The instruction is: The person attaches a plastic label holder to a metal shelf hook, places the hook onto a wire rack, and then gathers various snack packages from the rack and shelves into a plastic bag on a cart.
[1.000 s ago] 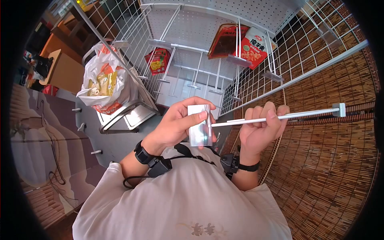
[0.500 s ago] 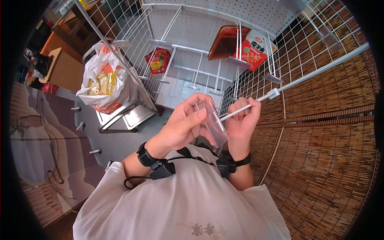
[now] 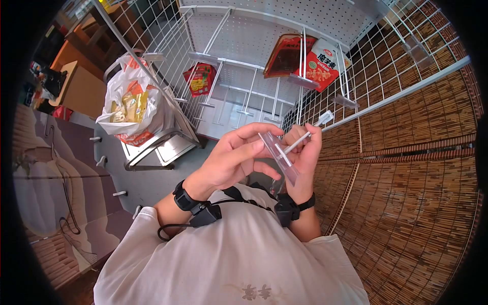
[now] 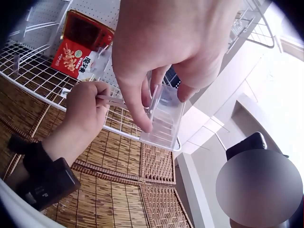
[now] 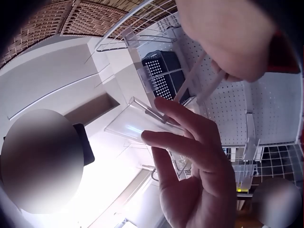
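My left hand [image 3: 226, 160] pinches a clear plastic label holder [image 3: 280, 158] between thumb and fingers. The holder sits at the front end of a white metal display hook [image 3: 298, 143], whose rod my right hand [image 3: 305, 162] grips with curled fingers. Beyond the right fist, the hook's mounting end [image 3: 325, 118] points at the wire rack. In the left wrist view, the left fingers straddle the label holder [image 4: 166, 116], with the right hand [image 4: 85, 107] close by on the rod. The right wrist view shows the holder tilted, its flat face [image 5: 130, 126] catching light.
Ahead stands a white rack with wire side panels [image 3: 396, 96] and several hooks. A red snack packet [image 3: 201, 79] and a red-and-white packet [image 3: 323, 63] hang there. A plastic bag of packets [image 3: 134, 109] sits on a cart at left; woven blinds [image 3: 406, 203] cover the right.
The hook has swung from pointing right to pointing forward at the rack. My right hand has come closer to the left one. The label holder has tilted from upright to slanting, still in the left hand.
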